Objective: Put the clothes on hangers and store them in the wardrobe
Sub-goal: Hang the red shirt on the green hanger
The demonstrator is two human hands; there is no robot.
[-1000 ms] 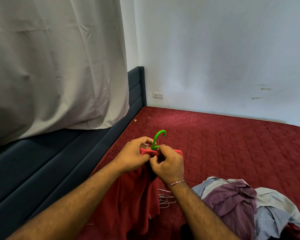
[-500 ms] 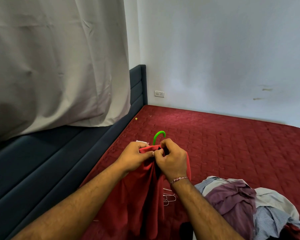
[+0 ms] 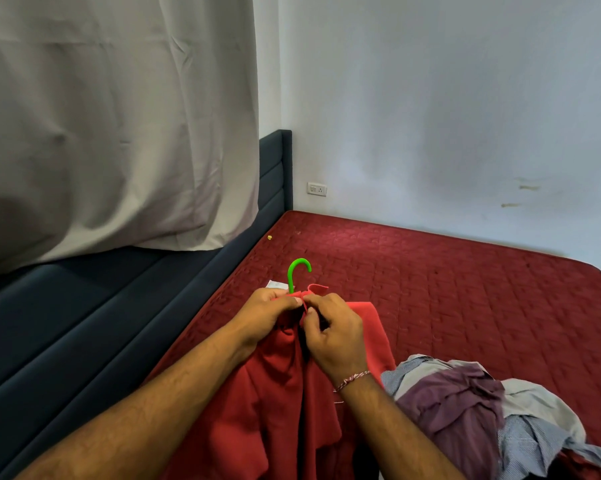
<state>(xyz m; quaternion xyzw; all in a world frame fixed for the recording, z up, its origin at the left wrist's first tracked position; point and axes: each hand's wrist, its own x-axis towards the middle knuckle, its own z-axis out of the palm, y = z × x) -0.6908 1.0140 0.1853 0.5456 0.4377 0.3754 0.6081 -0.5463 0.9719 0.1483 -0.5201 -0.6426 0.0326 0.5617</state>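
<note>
Head view | both hands pinch red shirt (image 3: 292, 403) at its collar, likely to fasten it round green hanger (image 3: 297, 271) | left hand (image 3: 269, 315) and right hand (image 3: 333, 334) clamped on cloth, touching below hook | shirt hangs over near bed (image 3: 448, 289); clothes pile (image 3: 482, 407) near right

red shirt (image 3: 292, 410) collar now peeking right of green hook (image 3: 297, 271)

Head camera, close above hands (image 3: 306, 323), facing forward-down over bed (image 3: 465, 289).
</note>
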